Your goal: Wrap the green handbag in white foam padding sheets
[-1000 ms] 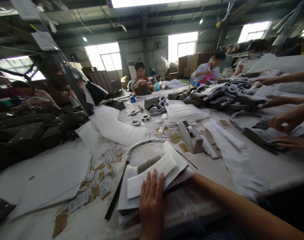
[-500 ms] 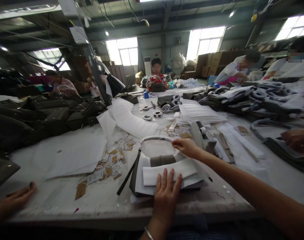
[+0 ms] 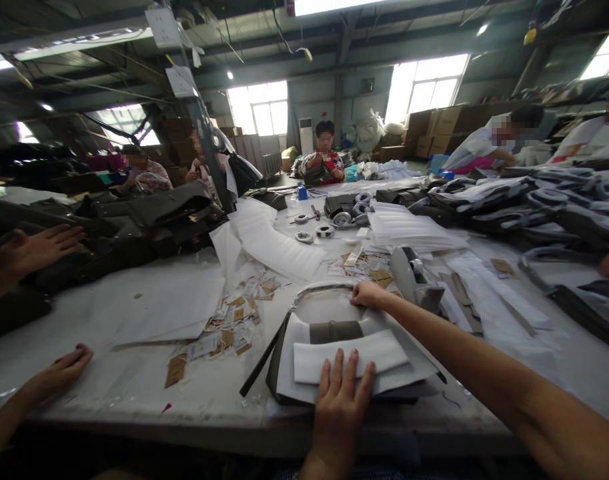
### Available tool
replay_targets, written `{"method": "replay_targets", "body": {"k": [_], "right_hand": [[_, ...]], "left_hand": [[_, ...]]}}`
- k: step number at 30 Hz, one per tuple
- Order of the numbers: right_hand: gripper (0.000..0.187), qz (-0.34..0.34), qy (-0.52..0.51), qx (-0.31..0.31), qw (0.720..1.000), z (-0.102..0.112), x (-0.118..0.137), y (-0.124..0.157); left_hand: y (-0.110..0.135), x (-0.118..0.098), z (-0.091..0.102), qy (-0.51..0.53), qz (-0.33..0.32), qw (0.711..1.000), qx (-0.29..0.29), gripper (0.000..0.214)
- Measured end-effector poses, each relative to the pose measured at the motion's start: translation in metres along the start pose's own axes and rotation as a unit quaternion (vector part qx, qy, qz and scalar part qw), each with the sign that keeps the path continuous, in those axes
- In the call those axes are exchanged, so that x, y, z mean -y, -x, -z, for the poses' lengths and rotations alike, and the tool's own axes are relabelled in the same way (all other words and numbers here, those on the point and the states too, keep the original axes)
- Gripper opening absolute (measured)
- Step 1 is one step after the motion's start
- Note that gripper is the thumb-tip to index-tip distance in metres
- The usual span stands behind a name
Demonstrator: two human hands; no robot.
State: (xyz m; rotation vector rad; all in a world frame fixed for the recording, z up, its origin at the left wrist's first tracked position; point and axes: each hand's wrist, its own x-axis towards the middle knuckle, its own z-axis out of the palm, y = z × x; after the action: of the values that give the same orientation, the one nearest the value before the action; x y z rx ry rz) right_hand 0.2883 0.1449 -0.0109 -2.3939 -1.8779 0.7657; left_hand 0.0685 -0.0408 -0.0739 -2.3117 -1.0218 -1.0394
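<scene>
A dark olive handbag (image 3: 335, 331) lies on the table in front of me, partly covered by white foam wrapping. Across it rests a folded strip of white foam (image 3: 307, 365). My left hand (image 3: 343, 393) is spread flat over that strip, fingers apart. At the bag's far side, my right hand (image 3: 368, 295) has its fingers closed on the wrapped handle (image 3: 324, 288), which arches away from the bag. A dark strap (image 3: 258, 363) hangs out from the bag's left side. What lies under the foam is hidden.
Paper tags (image 3: 234, 327) and white sheets (image 3: 171, 303) lie to the left, a tape dispenser (image 3: 409, 270) to the right. Foam sheets (image 3: 277, 243) and piled bags (image 3: 514, 200) stand farther back. A co-worker's hands (image 3: 59, 375) reach in from the left; others work around the table.
The view has shifted slightly, so the scene sits farther right. A co-worker's second hand has come into view at the left. My hands keep their places on the bag.
</scene>
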Motion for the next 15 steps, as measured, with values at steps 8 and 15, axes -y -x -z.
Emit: {"method": "replay_targets", "body": {"k": [8, 15], "right_hand": [[0.021, 0.036, -0.274, -0.070, 0.959, -0.005, -0.016, -0.004], [0.060, 0.135, -0.471, -0.097, 0.867, 0.019, -0.022, 0.030]], "left_hand": [[0.001, 0.019, 0.006, 0.004, -0.032, 0.999, 0.024, 0.040], [-0.003, 0.026, -0.004, -0.005, -0.032, 0.998, 0.055, 0.042]]}}
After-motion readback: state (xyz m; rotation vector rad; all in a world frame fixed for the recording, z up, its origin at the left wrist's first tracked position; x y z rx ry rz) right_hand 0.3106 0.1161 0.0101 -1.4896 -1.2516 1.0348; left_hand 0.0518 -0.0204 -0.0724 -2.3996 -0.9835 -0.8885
